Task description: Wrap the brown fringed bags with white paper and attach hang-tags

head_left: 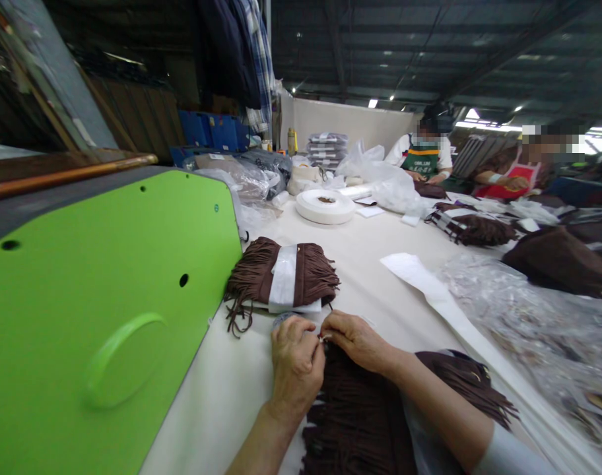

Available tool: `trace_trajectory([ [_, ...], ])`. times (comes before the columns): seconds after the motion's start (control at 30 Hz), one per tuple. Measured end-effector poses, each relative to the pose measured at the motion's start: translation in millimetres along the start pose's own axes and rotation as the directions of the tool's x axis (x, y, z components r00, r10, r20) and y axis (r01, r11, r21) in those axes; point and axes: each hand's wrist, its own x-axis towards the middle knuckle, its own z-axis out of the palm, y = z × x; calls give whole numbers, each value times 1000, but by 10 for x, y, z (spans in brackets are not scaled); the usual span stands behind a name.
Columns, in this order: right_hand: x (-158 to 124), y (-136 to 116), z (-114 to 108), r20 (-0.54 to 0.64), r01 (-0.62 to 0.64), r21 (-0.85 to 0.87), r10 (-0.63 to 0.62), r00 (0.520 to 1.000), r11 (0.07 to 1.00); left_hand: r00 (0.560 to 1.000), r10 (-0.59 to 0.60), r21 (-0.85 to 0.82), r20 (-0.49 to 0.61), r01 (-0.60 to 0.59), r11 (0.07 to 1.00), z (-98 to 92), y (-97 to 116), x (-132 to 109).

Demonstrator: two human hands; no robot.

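Below and between my hands a dark brown fringed piece (360, 415) lies on the white table. My left hand (297, 359) has its fingers curled in at the piece's far edge. Close beside it, my right hand (353, 338) pinches at a small pale bit, perhaps a string or tag, too small to make out. Just beyond my hands rests a brown fringed bundle (305, 274) with a whitish band (284, 274) around its middle. Another fringed piece (459, 379) lies partly hidden behind my right forearm.
A green machine panel (133, 284) stands along the left. A roll of white tape (325, 206) lies farther back. Clear plastic bags (519, 316) and a white strip (420, 284) spread on the right. Two co-workers handle brown pieces across the table, one in a green apron (422, 161).
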Motion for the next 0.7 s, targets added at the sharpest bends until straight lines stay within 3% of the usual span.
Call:
trace_trajectory([
  [0.1,10,-20,-45,19,3,7,-3,1000,1000,997,-28,-115,65,36,993,-21,36,-11],
  [0.17,19,-33,-94,38,7,14,-7,999,1000,982,-118,-223,150,150,963,-19,60,-23],
  [0.23,24,-45,-148,51,6,19,-7,999,1000,934,-251,-327,256,328,886,-12,87,-26],
  [0.3,28,-61,-195,72,-2,2,1,997,1000,834,-405,-437,374,544,716,-8,119,-14],
  [0.37,36,-82,-229,100,7,-85,1,995,996,711,-514,-538,480,702,468,-15,152,13],
  [0.43,51,-109,-256,113,32,-196,-10,994,980,611,-558,-595,562,767,242,-35,179,47],
  [0.53,83,-151,-299,128,105,-404,-58,990,909,536,-558,-617,633,785,55,-70,199,87],
  [0.6,100,-176,-324,157,144,-566,-65,985,811,521,-560,-602,644,797,49,-80,188,94],
  [0.7,98,-201,-342,174,145,-713,-28,984,686,502,-587,-460,635,856,234,-62,133,69],
])
